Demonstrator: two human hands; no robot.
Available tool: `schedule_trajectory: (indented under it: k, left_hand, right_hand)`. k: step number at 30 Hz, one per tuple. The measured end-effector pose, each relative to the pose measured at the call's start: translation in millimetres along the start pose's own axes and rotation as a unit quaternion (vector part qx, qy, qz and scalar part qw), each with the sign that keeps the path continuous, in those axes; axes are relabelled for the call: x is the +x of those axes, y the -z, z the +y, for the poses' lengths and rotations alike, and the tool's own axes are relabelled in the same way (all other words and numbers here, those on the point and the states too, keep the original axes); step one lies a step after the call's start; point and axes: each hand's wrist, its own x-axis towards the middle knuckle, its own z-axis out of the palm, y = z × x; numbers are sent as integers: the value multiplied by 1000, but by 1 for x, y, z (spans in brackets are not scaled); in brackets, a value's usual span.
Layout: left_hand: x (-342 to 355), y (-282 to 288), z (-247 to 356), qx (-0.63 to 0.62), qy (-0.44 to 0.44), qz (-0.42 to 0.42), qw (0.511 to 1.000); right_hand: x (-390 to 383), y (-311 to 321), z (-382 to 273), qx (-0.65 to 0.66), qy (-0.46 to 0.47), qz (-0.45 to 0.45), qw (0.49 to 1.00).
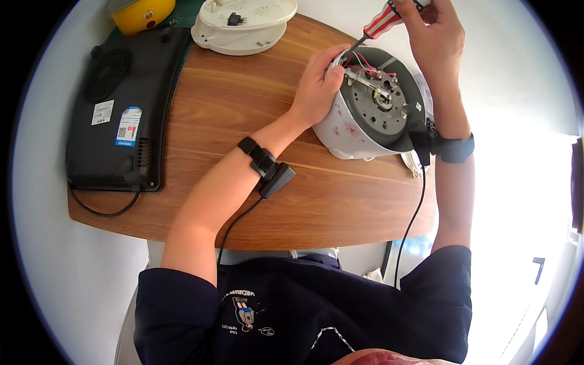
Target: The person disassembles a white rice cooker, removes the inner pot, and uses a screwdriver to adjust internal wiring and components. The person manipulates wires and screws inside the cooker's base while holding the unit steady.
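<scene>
A white rice cooker body [356,129] with a floral print is tipped on the table, its open underside showing a grey metal plate, red and white wires and screws. My left hand [319,85] grips its upper left rim, thumb over the edge. My right hand [435,39], raised above the far side, is closed round the red-and-white striped handle of a screwdriver [384,22]. The screwdriver's shaft slants down to the rim beside my left fingers. Its tip is hidden there, so I cannot tell what it touches.
A black induction cooker [125,152] lies upside down at the left, its cord curling by the table edge. Behind are a yellow pot [137,15] and a white plastic base cover [240,38] holding small dark parts. Cables run from devices strapped on both wrists. Wooden tabletop [225,121] lies between.
</scene>
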Motion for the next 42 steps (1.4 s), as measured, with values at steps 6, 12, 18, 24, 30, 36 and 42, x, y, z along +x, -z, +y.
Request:
schedule_trajectory:
  k: [6, 12, 18, 24, 30, 36, 42]
  left_hand:
    - [-1, 5, 4, 44, -1, -37, 998]
    - [0, 5, 6, 52, -37, -5, 998]
    - [0, 0, 4, 13, -18, -6, 1000]
    - [0, 3, 7, 28, -14, -16, 999]
    - [-1, 2, 5, 5, 1, -19, 1000]
    - [-1, 2, 4, 6, -6, -11, 1000]
    - [-1, 0, 4, 26, -9, -18, 999]
  right_hand:
    - [7, 7, 26, 182, -22, -56, 981]
    - [2, -1, 11, 319, 22, -90, 943]
    - [0, 3, 43, 266, -4, -43, 963]
    - [3, 6, 33, 323, 22, -59, 944]
    - [1, 8, 39, 328, -22, -86, 941]
    - [5, 4, 36, 426, 47, -124, 895]
    - [12, 12, 50, 341, 53, -133, 929]
